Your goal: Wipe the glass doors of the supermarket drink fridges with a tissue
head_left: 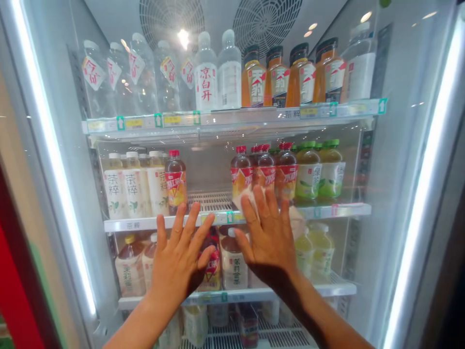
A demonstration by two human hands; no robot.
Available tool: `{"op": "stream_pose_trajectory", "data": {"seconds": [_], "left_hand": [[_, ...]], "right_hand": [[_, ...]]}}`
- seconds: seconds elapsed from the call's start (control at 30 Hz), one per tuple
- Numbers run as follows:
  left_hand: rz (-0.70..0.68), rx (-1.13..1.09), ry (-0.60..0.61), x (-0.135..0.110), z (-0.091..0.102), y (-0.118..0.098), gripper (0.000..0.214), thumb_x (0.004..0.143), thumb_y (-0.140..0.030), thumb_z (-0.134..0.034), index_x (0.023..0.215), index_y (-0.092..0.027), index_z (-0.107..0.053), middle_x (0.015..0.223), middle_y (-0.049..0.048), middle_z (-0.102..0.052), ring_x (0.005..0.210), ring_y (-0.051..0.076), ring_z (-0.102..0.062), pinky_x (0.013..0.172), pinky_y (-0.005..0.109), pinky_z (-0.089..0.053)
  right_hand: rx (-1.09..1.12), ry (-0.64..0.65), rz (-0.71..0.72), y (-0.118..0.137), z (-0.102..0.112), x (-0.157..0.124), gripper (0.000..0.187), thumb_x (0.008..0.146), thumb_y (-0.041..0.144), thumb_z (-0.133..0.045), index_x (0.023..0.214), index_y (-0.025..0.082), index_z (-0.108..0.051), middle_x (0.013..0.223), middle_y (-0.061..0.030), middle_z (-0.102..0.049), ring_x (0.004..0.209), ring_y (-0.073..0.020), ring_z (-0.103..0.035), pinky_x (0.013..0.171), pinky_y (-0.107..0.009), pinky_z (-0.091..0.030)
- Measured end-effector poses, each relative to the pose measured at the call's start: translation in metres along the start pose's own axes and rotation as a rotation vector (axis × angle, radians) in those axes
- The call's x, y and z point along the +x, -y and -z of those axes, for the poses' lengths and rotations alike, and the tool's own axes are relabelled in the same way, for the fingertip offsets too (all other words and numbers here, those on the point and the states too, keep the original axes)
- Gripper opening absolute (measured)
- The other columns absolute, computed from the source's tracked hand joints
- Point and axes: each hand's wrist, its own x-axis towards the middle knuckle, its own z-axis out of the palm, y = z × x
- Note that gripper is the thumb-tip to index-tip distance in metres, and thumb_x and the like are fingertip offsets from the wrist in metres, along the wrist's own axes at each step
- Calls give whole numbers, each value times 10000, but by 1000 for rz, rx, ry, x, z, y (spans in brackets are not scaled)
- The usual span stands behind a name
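Observation:
My left hand (179, 261) lies flat on the glass door (385, 194) of a drinks fridge, fingers spread and nothing in it. My right hand (271, 242) is flat on the glass beside it and presses a white cloth (298, 224) against the pane. The cloth's edges show past the fingertips and at the right of the palm. Behind the glass, near both hands, is the middle shelf (127, 225) with pale tea bottles (125, 186), red-capped tea bottles (265, 169) and green-capped bottles (319, 169).
The top shelf (232, 118) carries clear water bottles (205, 72) and orange drink bottles (278, 77). More bottles stand on the lower shelves (341, 288). Lit strips run down both door edges: (54, 160) on the left, (425, 194) on the right. A red panel (14, 291) is at the far left.

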Motion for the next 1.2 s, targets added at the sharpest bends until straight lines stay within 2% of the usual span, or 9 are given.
{"op": "stream_pose_trajectory", "data": {"seconds": [0.13, 0.27, 0.33, 0.5, 0.7, 0.83, 0.9, 1.1, 1.2], "left_hand": [[40, -2, -2, -13, 11, 46, 695, 1028, -451, -434, 1633, -247, -158, 1719, 27, -77, 1609, 239, -14, 1305, 539, 50], [75, 1, 5, -25, 22, 89, 708, 1037, -453, -400, 1638, -243, -91, 1724, 7, 6, 1607, 230, 38, 1297, 519, 87], [76, 2, 6, -29, 26, 106, 713, 1038, -455, -395, 1639, -237, -79, 1725, 9, 16, 1606, 230, 49, 1294, 514, 95], [54, 6, -32, -41, 34, 135, 718, 1035, -412, -425, 1640, -212, -95, 1724, 40, -20, 1607, 246, 23, 1297, 526, 76], [64, -12, -18, -62, 31, 155, 736, 1026, -406, -455, 1640, -210, -99, 1719, 54, -55, 1603, 239, 24, 1303, 521, 70], [47, -32, -40, -67, 26, 159, 729, 1029, -431, -436, 1638, -196, -112, 1712, 59, -80, 1603, 230, 14, 1309, 512, 61], [43, -46, -55, -68, 24, 160, 721, 1027, -424, -439, 1635, -189, -130, 1709, 60, -88, 1604, 229, 1, 1312, 507, 49], [35, -73, -90, -73, 20, 159, 710, 1017, -381, -471, 1628, -178, -170, 1709, 51, -107, 1604, 224, -26, 1318, 487, 22], [38, -76, -92, -74, 19, 160, 719, 1006, -353, -499, 1627, -179, -179, 1709, 53, -110, 1604, 234, -32, 1317, 498, 16]], "right_hand": [[11, -9, -32, 24, -7, 11, 806, 1026, 413, -458, 1656, 215, 4, 1727, -95, -90, 1597, -364, -93, 1248, -706, -163], [53, 99, 161, 67, -16, -5, 739, 1023, 426, -474, 1637, 123, -195, 1665, -126, -331, 1588, -321, -185, 1294, -601, -138], [49, 107, 203, 80, -20, 6, 712, 1026, 461, -462, 1621, 127, -256, 1636, -115, -397, 1582, -304, -214, 1299, -577, -135], [10, 34, 154, 103, -31, 46, 726, 1018, 496, -463, 1610, 124, -271, 1669, -132, -323, 1599, -307, -140, 1275, -602, -178], [91, 190, 478, 131, -40, 26, 670, 996, 570, -497, 1528, 165, -457, 1618, -51, -439, 1572, -226, -248, 1308, -454, -191], [-11, 128, 370, 129, -39, 60, 768, 1007, 620, -430, 1600, 146, -315, 1683, -96, -296, 1604, -274, -121, 1306, -552, -129], [-15, 132, 341, 133, -40, 61, 828, 988, 655, -441, 1606, 124, -293, 1693, -120, -260, 1607, -298, -81, 1297, -577, -142], [38, 238, 666, 138, -43, 28, 715, 1004, 629, -431, 1550, 168, -424, 1655, -39, -374, 1582, -223, -210, 1303, -457, -197], [-40, 186, 510, 129, -41, 50, 776, 998, 667, -403, 1606, 196, -304, 1686, -56, -299, 1600, -243, -149, 1304, -520, -156]]}}
